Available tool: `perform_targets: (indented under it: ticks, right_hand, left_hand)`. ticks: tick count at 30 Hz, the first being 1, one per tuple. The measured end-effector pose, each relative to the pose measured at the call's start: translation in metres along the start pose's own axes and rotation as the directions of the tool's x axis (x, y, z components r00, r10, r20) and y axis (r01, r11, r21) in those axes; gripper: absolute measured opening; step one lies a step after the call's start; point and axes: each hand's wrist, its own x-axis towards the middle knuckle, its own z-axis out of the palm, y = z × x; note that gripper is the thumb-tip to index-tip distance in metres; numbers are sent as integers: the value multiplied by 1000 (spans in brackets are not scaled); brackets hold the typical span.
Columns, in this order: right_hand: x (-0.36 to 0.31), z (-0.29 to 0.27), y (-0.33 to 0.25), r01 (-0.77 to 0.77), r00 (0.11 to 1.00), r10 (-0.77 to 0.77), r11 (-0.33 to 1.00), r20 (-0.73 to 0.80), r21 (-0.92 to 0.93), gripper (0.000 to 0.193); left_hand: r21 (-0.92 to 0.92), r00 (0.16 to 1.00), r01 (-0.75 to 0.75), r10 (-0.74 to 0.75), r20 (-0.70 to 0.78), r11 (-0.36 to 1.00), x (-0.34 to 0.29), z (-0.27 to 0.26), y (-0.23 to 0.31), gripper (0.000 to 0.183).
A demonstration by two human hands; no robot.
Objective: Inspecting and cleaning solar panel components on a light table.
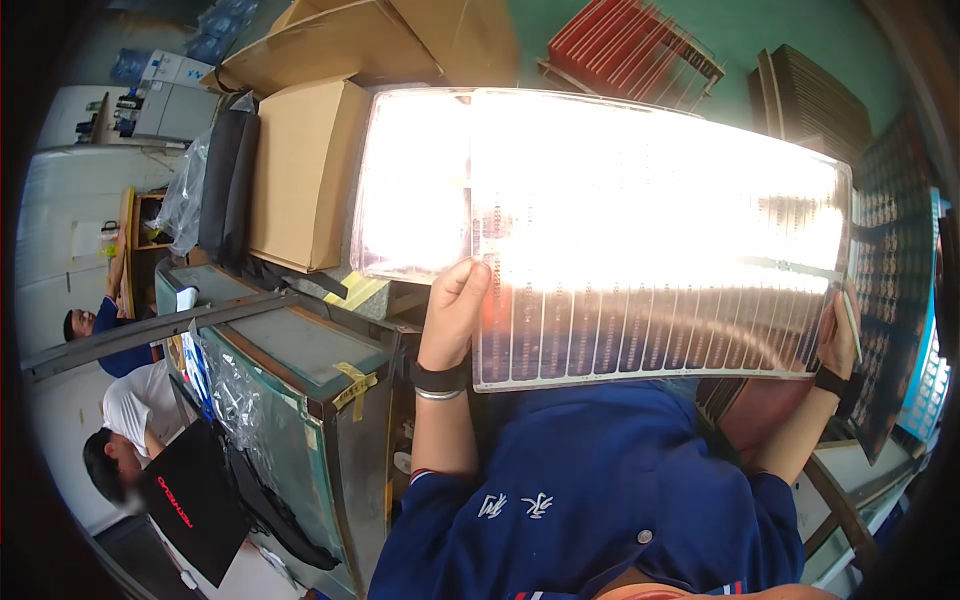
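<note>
A large, shiny circuit-board panel (640, 345) with rows of fine patterns is held up in front of my chest, tilted so that glare whites out most of its face. My left hand (455, 305) grips its left edge, thumb on the front. At the opposite edge, my right hand (838, 330) is closed round the side, its fingers partly hidden. Behind the panel's left part lies another bright, reflective sheet (415, 185); I cannot tell whether the two touch.
Cardboard boxes (305, 170) and a green-edged cabinet (300, 350) stand on the left. Red racks (635, 50) and a dark ribbed stack (815, 100) are beyond. A patterned sheet (885, 250) leans at right. Two people (135, 400) are at far left.
</note>
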Motion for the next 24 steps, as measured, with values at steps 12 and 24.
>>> perform_targets:
  ticks: [12,24]
  right_hand:
    - [-10,-10,-11,83,997,-83,996,-3,-39,43]
    - [-17,-16,-25,149,986,-142,986,90,-76,42]
  left_hand:
    - [115,1000,-15,17,-21,993,3,5,-6,24]
    - [190,998,-9,22,-65,982,1,12,1,22]
